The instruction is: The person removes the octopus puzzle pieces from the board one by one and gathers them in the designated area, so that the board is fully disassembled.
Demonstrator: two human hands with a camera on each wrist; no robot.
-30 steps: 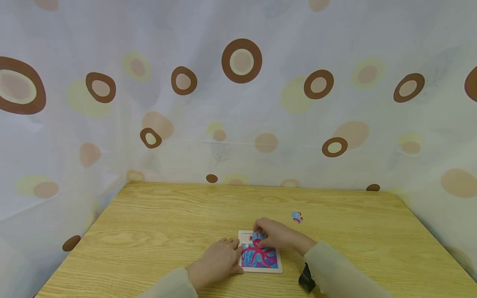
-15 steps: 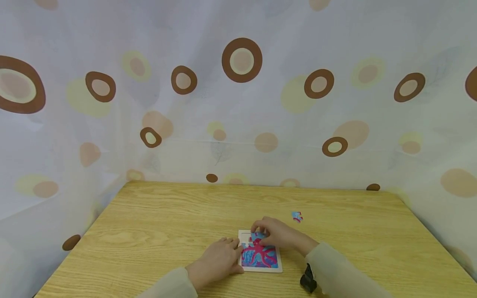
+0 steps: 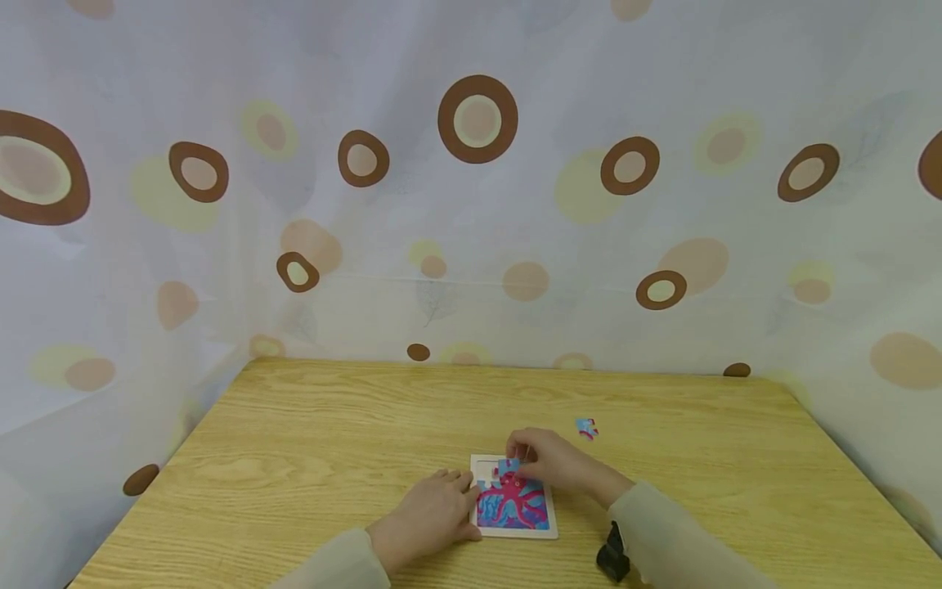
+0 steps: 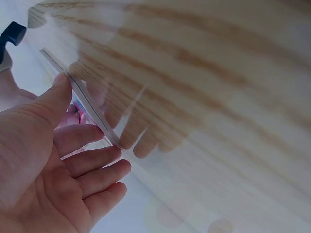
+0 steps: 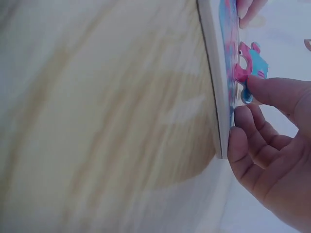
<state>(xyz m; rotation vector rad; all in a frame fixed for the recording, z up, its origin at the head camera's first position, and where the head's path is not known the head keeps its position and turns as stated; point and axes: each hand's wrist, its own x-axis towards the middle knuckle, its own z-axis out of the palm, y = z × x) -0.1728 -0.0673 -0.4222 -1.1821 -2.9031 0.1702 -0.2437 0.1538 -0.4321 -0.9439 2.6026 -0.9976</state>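
Note:
A square puzzle board (image 3: 518, 534) with a white rim lies on the table, showing a pink octopus on blue. Its upper left part is a bare pale recess. My left hand (image 3: 430, 514) rests at the board's left edge; in the left wrist view thumb and fingers (image 4: 99, 158) touch that edge, fairly straight. My right hand (image 3: 555, 465) pinches a blue and pink puzzle piece (image 5: 258, 64) at the board's upper part. From the right wrist view the piece stands tilted up from the board, thumb on its face; fingertips behind it are partly hidden.
One loose puzzle piece (image 3: 586, 429), blue and pink, lies on the wooden table (image 3: 331, 433) beyond the board to the right. A patterned curtain (image 3: 545, 213) closes off the back and sides. A black device (image 3: 612, 556) is at my right wrist.
My right hand shifts the pinched piece slightly left, then back right over the board's upper part, uncovering more of the octopus's head. The left hand and the board stay put.

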